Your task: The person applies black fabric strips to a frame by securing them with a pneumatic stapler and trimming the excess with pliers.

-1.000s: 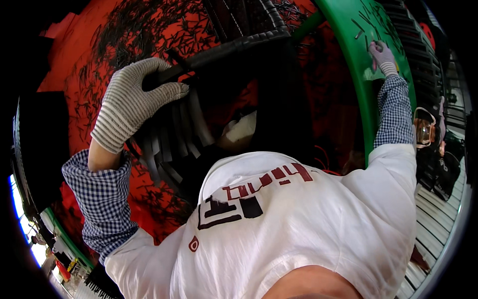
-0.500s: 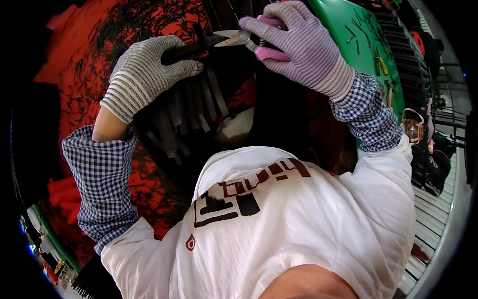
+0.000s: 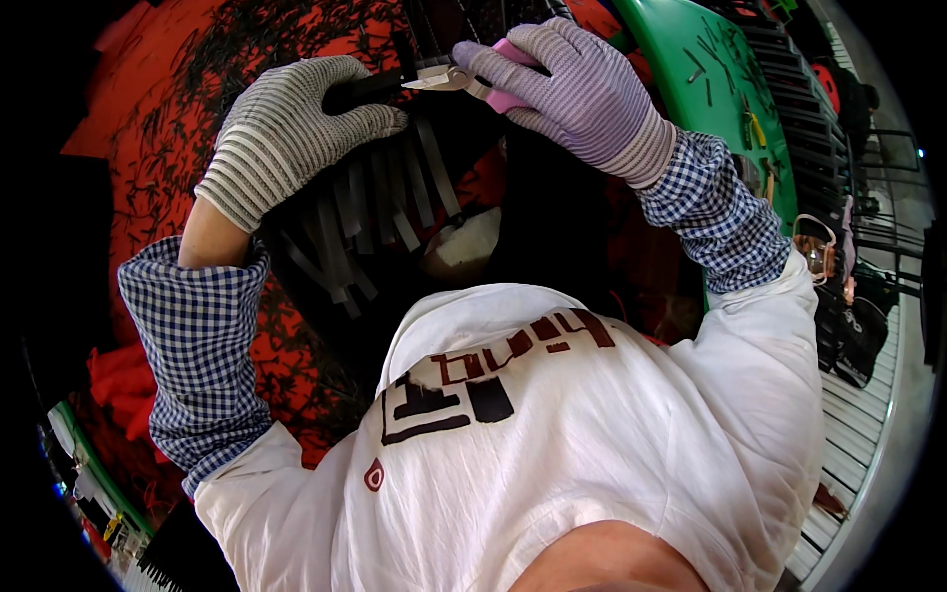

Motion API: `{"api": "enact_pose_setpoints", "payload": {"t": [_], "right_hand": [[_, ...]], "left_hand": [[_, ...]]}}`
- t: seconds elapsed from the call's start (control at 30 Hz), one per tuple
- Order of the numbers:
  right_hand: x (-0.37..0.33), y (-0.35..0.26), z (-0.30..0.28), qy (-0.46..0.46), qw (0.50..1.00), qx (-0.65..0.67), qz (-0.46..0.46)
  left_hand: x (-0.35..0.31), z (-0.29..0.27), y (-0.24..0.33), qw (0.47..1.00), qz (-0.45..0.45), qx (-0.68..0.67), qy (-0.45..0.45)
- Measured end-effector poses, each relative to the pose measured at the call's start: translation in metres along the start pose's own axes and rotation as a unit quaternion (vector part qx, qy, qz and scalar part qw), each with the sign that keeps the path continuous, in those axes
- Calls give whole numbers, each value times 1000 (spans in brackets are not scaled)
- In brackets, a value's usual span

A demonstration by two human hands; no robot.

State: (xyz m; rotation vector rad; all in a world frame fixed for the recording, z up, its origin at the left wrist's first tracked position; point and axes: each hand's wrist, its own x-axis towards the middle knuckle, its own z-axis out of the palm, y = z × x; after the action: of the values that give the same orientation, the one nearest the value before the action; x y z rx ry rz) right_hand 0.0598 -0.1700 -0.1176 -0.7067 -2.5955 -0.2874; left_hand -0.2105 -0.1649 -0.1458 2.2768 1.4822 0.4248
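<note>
A striped knit glove covers my left hand (image 3: 281, 138), whose thumb and fingers are closed around a dark strip-like piece (image 3: 370, 89). My right hand (image 3: 582, 99), gloved too, is wrapped round the pink handles of a pair of snips (image 3: 444, 79). Their metal blades point left and meet the dark piece just beyond my left fingertips. Below my left hand hang several loose dark grey strips (image 3: 360, 202). The far end of the dark piece is hard to make out against the black background.
Red sheeting (image 3: 148, 178) strewn with small dark offcuts lies on the left. A green table (image 3: 691, 49) on the right carries more offcuts and a yellow-handled tool (image 3: 756, 130). Dark racks (image 3: 809, 109) stand beyond it, with a clear handled container (image 3: 816, 252) nearby.
My right hand has moved left and slightly down with the snips. The blades have come closer together, and the handles look squeezed tighter. My left hand has shifted slightly upward.
</note>
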Motion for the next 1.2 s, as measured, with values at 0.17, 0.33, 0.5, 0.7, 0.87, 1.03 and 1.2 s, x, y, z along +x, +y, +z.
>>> {"api": "enact_pose_setpoints", "payload": {"t": [0.17,0.33,0.5,0.7,0.87,1.03,1.2], "right_hand": [[-29,19,14,-36,998,-52,23],[-93,98,-5,44,945,-32,321],[-240,221,19,-148,832,-254,471],[-247,230,16,-178,803,-335,460],[-57,60,2,118,989,-65,60],[3,-20,35,71,993,16,-96],[15,-9,55,123,990,63,-33]], "left_hand": [[-4,-7,3,1000,-3,4,4],[-4,-9,1,999,-18,-16,-29],[-8,-11,-1,998,7,-53,-21],[-7,-10,-4,997,14,-68,-32],[-6,-16,-1,995,-17,-54,-85],[-3,-18,0,997,8,-24,-79],[0,-13,-6,997,34,-33,-60]]}}
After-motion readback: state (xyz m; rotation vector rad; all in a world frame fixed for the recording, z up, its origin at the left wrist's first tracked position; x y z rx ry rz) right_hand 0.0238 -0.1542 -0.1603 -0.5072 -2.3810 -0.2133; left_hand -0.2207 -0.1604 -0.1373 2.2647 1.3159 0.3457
